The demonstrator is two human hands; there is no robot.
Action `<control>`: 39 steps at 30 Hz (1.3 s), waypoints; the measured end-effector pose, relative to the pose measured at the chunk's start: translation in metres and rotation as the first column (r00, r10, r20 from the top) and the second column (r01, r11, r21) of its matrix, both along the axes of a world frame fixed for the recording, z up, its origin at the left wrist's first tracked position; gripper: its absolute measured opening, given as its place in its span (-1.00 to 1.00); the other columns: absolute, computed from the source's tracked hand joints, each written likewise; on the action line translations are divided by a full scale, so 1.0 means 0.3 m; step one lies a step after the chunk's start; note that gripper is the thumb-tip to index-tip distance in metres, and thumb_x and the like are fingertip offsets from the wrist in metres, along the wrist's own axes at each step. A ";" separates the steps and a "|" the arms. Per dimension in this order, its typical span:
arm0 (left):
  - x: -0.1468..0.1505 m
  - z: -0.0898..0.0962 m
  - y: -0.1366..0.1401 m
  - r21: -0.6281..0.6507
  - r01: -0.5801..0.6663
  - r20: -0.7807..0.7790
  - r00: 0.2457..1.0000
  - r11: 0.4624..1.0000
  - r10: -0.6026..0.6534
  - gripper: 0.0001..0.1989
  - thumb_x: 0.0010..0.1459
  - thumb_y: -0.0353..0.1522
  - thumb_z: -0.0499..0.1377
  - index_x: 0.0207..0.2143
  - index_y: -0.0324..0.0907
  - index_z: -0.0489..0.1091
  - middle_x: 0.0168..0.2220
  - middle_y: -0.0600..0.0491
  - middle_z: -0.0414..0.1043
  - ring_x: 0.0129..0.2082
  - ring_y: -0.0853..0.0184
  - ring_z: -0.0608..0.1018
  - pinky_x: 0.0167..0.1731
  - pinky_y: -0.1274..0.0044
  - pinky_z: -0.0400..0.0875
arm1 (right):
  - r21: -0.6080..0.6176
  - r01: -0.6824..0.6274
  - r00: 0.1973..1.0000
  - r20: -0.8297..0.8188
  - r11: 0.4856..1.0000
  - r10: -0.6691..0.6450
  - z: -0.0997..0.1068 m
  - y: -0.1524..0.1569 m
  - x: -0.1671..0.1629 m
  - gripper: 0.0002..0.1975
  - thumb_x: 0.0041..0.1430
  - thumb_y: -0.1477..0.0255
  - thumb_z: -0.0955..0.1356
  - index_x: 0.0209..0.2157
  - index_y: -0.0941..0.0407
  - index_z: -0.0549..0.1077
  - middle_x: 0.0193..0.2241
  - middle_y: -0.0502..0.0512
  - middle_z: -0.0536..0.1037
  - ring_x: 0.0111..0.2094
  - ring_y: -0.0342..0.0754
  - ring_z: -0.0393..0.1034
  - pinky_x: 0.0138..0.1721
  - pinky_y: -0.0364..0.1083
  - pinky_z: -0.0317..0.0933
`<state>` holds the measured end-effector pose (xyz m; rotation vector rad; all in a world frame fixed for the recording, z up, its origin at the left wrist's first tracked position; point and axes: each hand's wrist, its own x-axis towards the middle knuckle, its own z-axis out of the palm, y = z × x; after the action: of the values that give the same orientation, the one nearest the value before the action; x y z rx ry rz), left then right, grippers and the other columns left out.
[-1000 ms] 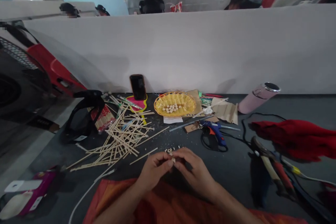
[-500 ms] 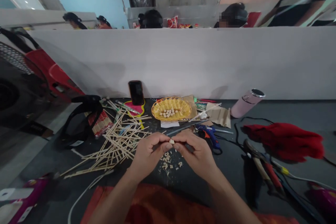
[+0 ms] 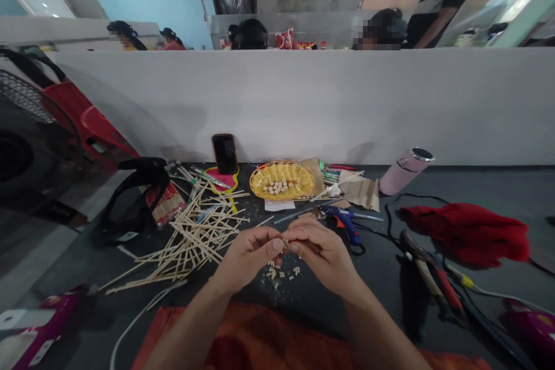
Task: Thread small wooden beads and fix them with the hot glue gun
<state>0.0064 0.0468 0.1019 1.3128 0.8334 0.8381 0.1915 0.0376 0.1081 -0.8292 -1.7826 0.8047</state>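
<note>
My left hand [image 3: 255,254] and my right hand [image 3: 318,251] meet in front of me, fingertips pinched together on one small cluster of short wooden pieces [image 3: 285,246]. Its detail is partly hidden by the fingers. Below them on the dark table lie loose short cut stick pieces [image 3: 277,273] with crumbs around. Beyond the hands stands a yellow woven basket [image 3: 258,189] holding several small pale clusters [image 3: 280,187]. To the left spreads a messy heap of thin wooden sticks [image 3: 195,237]. A blue glue gun [image 3: 349,225] lies just past my right hand.
A pink flask [image 3: 401,173], red cloth [image 3: 472,234] and pliers-like tool [image 3: 433,283] are on the right. A phone [image 3: 224,153] leans against the white partition [image 3: 277,104]. A black strapped object [image 3: 134,196] sits left. Cables cross both sides; people sit beyond the partition.
The small cluster has been turned between my fingertips, and both hands have dipped slightly. Behind the partition, a standing person at the right has shifted left.
</note>
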 end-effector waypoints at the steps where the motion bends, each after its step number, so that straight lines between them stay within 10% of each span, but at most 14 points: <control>1: 0.000 -0.001 0.001 -0.008 0.000 0.006 1.000 1.000 0.000 -0.74 0.09 -0.23 0.18 -0.32 -0.26 0.44 -0.44 0.04 0.41 -0.47 0.42 0.41 -0.40 0.58 0.30 | -0.003 0.003 1.000 -0.007 1.000 -0.003 -0.002 0.002 -0.001 -0.86 0.17 0.47 0.33 -0.23 0.05 0.49 -0.31 0.09 0.47 -0.25 -0.09 0.39 -0.23 -0.10 0.31; 39: 0.013 -0.019 0.010 -0.111 -0.065 0.214 0.973 0.992 0.087 -0.82 0.02 -0.39 0.26 -0.26 -0.22 0.45 -0.44 0.09 0.43 -0.49 0.48 0.47 -0.41 0.61 0.33 | 0.033 0.052 0.997 0.046 0.998 -0.054 -0.029 0.022 -0.002 -0.89 0.18 0.52 0.31 -0.28 0.08 0.47 -0.36 0.04 0.52 -0.32 -0.12 0.41 -0.25 -0.11 0.29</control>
<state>0.0103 0.0498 0.0963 1.0809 0.7454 0.9686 0.1910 0.0444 0.0996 -0.8773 -1.8026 0.7263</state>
